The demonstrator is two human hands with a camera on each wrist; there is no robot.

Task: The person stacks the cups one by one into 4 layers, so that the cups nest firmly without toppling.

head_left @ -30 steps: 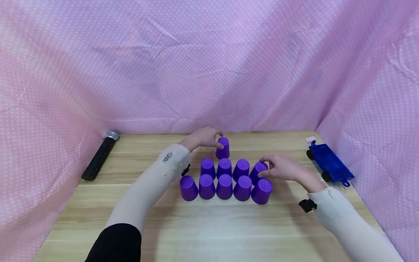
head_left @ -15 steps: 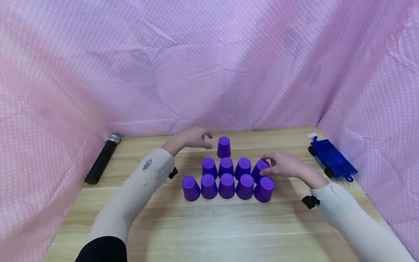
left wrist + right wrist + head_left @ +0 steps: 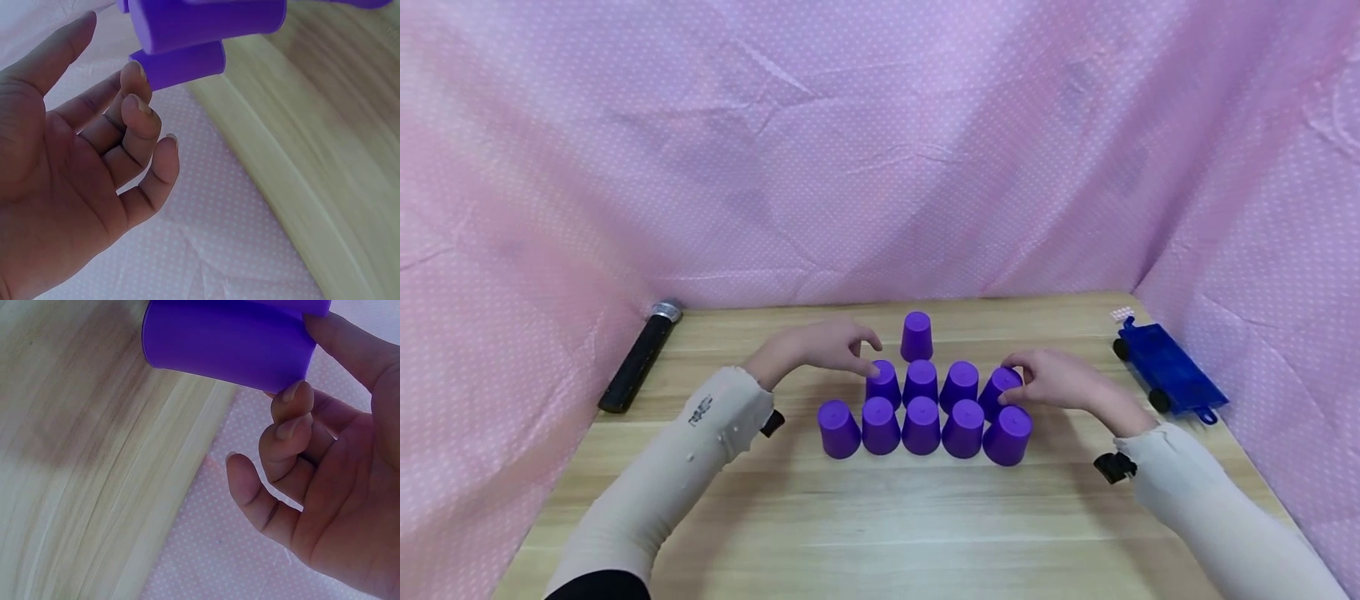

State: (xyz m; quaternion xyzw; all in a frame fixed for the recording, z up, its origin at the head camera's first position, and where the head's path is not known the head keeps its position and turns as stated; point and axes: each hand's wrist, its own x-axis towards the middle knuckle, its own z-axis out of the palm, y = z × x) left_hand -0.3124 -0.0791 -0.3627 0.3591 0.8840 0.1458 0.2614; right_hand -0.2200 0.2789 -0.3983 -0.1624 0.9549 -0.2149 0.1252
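Note:
Purple cups stand upside down in two rows, a front row [image 3: 921, 427] and a second row [image 3: 921, 385] behind it. A lone purple cup [image 3: 917, 337] stands farther back. My left hand [image 3: 827, 345] is at the left end of the second row, its thumb tip overlapping the end cup [image 3: 883, 388] in the head view. In the left wrist view its fingers [image 3: 164, 169] are loosely bent, with nothing between them and the thumb. My right hand [image 3: 1052, 380] pinches the rightmost cup [image 3: 231, 344] of the second row near its base, between thumb and fingers.
A black microphone [image 3: 638, 358] with a silver head lies at the table's left edge. Toward the right edge stands a blue wheeled toy cart [image 3: 1175, 367], a small pink-and-white piece [image 3: 1122, 314] behind it. Pink dotted cloth [image 3: 880, 167] surrounds the wooden table [image 3: 880, 533].
My left hand has let go of the lone back cup and moved left and nearer, down to the second row's left end. The right hand stays at its cup.

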